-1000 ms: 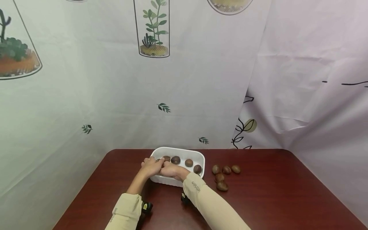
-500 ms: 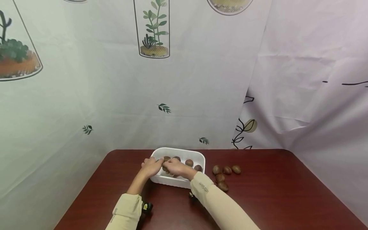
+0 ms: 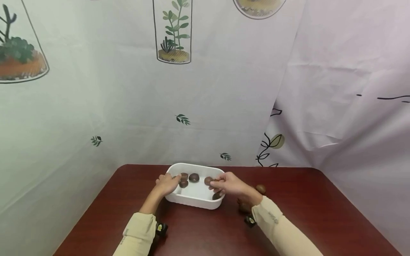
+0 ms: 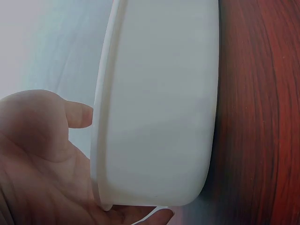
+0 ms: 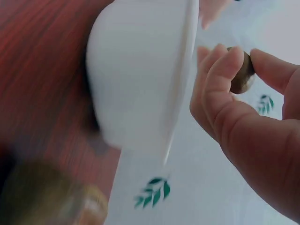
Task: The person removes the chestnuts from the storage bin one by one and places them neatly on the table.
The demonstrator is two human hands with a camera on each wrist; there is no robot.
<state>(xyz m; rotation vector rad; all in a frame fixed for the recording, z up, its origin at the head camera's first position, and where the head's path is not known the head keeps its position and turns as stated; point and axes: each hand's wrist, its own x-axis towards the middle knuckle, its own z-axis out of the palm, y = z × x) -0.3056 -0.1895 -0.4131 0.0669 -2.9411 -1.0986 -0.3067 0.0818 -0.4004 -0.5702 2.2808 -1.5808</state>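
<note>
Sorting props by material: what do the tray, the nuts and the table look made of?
Tray: likely thin plastic, matte white, with a moulded rolled rim. Nuts: real-looking chestnuts, glossy brown shells; the right hand pinches one. Table: wood or wood-look laminate, reddish grain, slight sheen. The left hand holds the tray's rim.

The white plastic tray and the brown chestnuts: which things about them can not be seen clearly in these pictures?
- Head view: right hand hides some loose brown chestnuts on the dark red table; their count is unclear.
- Left wrist view: the white plastic tray shows only its outer wall; the left hand is cut off.
- Right wrist view: the pinched chestnut is half covered; foreground blurred.
</note>
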